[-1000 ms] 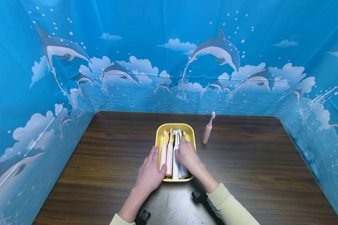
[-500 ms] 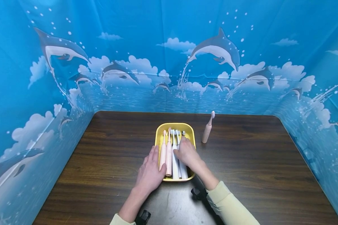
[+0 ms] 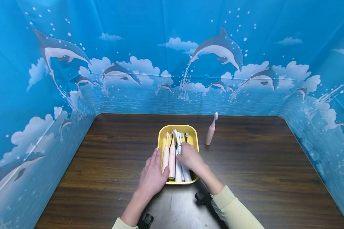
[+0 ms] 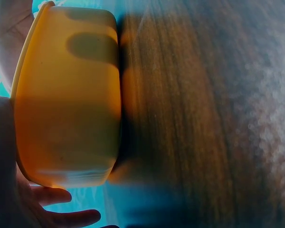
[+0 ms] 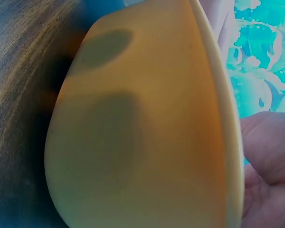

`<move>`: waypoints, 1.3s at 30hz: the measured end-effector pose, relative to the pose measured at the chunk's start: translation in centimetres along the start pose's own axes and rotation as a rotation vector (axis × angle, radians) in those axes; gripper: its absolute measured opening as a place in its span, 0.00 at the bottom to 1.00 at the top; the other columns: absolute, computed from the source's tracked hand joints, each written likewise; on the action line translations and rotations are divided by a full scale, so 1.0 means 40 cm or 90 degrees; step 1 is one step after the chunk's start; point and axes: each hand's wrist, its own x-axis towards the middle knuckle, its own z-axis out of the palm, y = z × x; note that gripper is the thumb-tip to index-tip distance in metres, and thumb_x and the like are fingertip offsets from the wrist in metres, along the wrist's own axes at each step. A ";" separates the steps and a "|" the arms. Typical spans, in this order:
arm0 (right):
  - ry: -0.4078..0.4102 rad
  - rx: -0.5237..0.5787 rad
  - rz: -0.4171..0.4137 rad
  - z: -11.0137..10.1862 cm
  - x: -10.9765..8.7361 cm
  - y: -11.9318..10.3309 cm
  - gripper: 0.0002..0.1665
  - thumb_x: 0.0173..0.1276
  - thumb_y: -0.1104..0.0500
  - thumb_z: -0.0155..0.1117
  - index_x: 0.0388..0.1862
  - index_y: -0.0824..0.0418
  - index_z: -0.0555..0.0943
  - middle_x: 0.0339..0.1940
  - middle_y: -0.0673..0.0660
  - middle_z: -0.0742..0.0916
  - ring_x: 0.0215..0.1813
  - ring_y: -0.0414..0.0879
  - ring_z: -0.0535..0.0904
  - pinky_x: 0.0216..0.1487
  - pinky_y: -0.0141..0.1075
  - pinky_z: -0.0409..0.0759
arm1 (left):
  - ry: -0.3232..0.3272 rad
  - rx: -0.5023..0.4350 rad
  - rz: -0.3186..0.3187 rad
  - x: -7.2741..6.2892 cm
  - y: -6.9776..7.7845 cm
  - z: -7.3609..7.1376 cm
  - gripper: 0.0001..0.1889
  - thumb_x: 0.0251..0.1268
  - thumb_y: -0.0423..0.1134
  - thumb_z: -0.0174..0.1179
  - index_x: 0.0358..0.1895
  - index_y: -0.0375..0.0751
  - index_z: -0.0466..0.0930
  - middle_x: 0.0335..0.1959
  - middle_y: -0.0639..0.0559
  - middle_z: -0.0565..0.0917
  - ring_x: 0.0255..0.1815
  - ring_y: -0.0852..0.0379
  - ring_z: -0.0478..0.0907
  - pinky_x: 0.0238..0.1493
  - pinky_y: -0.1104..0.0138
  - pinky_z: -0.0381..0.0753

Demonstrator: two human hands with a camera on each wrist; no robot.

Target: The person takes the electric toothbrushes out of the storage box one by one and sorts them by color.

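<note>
A yellow box (image 3: 196, 140) holds several electric toothbrushes side by side. My left hand (image 3: 153, 175) grips the box's left rim, thumb inside and fingers outside; in the left wrist view its fingers hang down beside the wall. My right hand (image 3: 192, 158), inside the box, pinches a white electric toothbrush (image 3: 176, 136) whose raised head leans left; the fingers cover much of its handle. Two pink toothbrushes (image 3: 172, 160) lie at the left. A white toothbrush (image 3: 178, 171) lies beside them, and a pale one (image 3: 186, 175) is partly under my right hand.
Another pink electric toothbrush (image 3: 210, 133) stands upright on the dark wooden table (image 3: 246, 165), right of the box. A blue dolphin-print cloth (image 3: 149, 73) surrounds the table at the back and sides. The box's wall (image 4: 71, 109) fills much of both wrist views.
The white toothbrush under my right hand has shifted, its head rising and swinging left across the others. My right hand moved slightly left. The left hand stayed on the box.
</note>
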 end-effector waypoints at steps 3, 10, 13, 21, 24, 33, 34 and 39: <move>-0.012 0.002 0.020 -0.004 -0.004 -0.002 0.23 0.63 0.60 0.69 0.55 0.69 0.78 0.38 0.62 0.85 0.35 0.53 0.80 0.36 0.49 0.80 | -0.002 -0.002 -0.002 0.000 0.000 0.000 0.40 0.70 0.49 0.57 0.81 0.37 0.57 0.79 0.37 0.61 0.71 0.35 0.67 0.60 0.39 0.74; -0.027 0.040 0.041 -0.021 -0.019 0.000 0.35 0.69 0.57 0.69 0.71 0.67 0.71 0.57 0.67 0.84 0.54 0.58 0.83 0.53 0.53 0.81 | -0.006 -0.001 -0.002 0.001 -0.001 -0.001 0.40 0.70 0.49 0.57 0.81 0.37 0.57 0.79 0.37 0.61 0.71 0.34 0.67 0.60 0.39 0.74; -0.015 0.069 0.021 -0.032 -0.030 0.005 0.35 0.70 0.56 0.69 0.72 0.67 0.71 0.60 0.68 0.83 0.59 0.60 0.81 0.58 0.54 0.79 | -0.001 -0.001 0.002 0.001 -0.001 -0.002 0.40 0.69 0.49 0.58 0.80 0.37 0.57 0.79 0.37 0.62 0.71 0.34 0.67 0.60 0.40 0.75; 0.086 0.143 -0.052 -0.063 -0.052 0.028 0.33 0.69 0.62 0.71 0.70 0.66 0.73 0.53 0.66 0.86 0.49 0.55 0.84 0.48 0.51 0.83 | 0.004 -0.002 0.003 0.002 -0.001 -0.001 0.40 0.69 0.49 0.58 0.80 0.37 0.58 0.79 0.38 0.62 0.71 0.34 0.68 0.59 0.40 0.75; 0.128 0.179 -0.070 -0.078 -0.060 0.044 0.33 0.69 0.63 0.70 0.71 0.64 0.72 0.50 0.63 0.86 0.44 0.52 0.84 0.41 0.47 0.84 | 0.001 -0.004 0.000 0.002 0.000 0.000 0.40 0.69 0.49 0.58 0.80 0.37 0.59 0.79 0.38 0.62 0.71 0.34 0.68 0.59 0.40 0.75; 0.255 0.296 -0.140 -0.122 -0.091 0.112 0.33 0.67 0.69 0.70 0.69 0.68 0.71 0.48 0.63 0.84 0.45 0.54 0.84 0.43 0.44 0.85 | -0.013 -0.005 -0.007 0.003 0.001 -0.001 0.40 0.70 0.49 0.58 0.81 0.38 0.57 0.80 0.38 0.60 0.71 0.34 0.67 0.61 0.39 0.74; 0.268 0.312 -0.142 -0.126 -0.095 0.120 0.32 0.66 0.70 0.71 0.68 0.69 0.71 0.47 0.63 0.84 0.44 0.54 0.84 0.42 0.42 0.85 | -0.013 -0.006 -0.008 0.003 0.001 -0.001 0.40 0.70 0.50 0.58 0.81 0.38 0.56 0.80 0.38 0.60 0.71 0.34 0.67 0.61 0.40 0.74; 0.322 0.388 -0.154 -0.139 -0.113 0.152 0.31 0.66 0.73 0.69 0.66 0.72 0.71 0.46 0.66 0.84 0.42 0.51 0.82 0.35 0.31 0.84 | -0.011 -0.007 -0.007 0.003 0.002 0.000 0.40 0.69 0.50 0.58 0.81 0.38 0.57 0.80 0.38 0.61 0.71 0.34 0.67 0.60 0.40 0.74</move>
